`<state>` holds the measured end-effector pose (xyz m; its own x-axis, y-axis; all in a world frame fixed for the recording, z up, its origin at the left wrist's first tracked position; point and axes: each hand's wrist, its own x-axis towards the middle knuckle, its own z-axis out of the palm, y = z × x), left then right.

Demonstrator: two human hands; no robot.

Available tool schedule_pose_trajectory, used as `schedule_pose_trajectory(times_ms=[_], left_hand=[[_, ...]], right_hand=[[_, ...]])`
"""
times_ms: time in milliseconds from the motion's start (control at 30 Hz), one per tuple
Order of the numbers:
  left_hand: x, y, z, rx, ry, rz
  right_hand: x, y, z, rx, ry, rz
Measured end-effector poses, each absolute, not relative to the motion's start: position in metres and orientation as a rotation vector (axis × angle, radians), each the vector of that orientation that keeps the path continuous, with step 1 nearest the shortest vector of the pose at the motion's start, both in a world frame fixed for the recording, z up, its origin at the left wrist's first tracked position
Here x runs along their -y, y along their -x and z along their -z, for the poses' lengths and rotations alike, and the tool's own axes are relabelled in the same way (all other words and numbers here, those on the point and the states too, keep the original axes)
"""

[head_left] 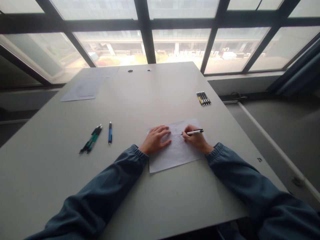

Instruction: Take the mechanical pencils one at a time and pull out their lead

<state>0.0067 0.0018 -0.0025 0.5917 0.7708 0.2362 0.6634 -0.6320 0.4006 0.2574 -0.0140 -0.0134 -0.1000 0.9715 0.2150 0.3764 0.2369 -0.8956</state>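
A white sheet of paper [172, 158] lies slightly turned on the table in front of me, with faint marks near its middle. My left hand [157, 138] rests flat on the sheet's left part, fingers spread. On the right side of the sheet, my right hand [196, 138] is closed round a white and black pen [195, 132]. The pen slants, its tip pointing left at the paper and its rear end to the right. Whether the tip touches the sheet I cannot tell.
Left of the paper lie a blue pen [110, 133] and a small bunch of green and black pens [92, 139]. Several black pens [203, 98] line up near the table's [150, 96] right edge. More paper sheets [83, 88] lie far left, before the windows.
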Motion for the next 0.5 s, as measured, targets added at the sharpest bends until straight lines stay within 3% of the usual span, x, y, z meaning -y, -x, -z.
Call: schedule_pose_trajectory(times_ms=[500], left_hand=[[-0.0028,-0.0063,0.0033,-1.187,-2.573,-0.546]], right_hand=[[0.0109,-0.2559,0.0127,1.669,1.327,-0.741]])
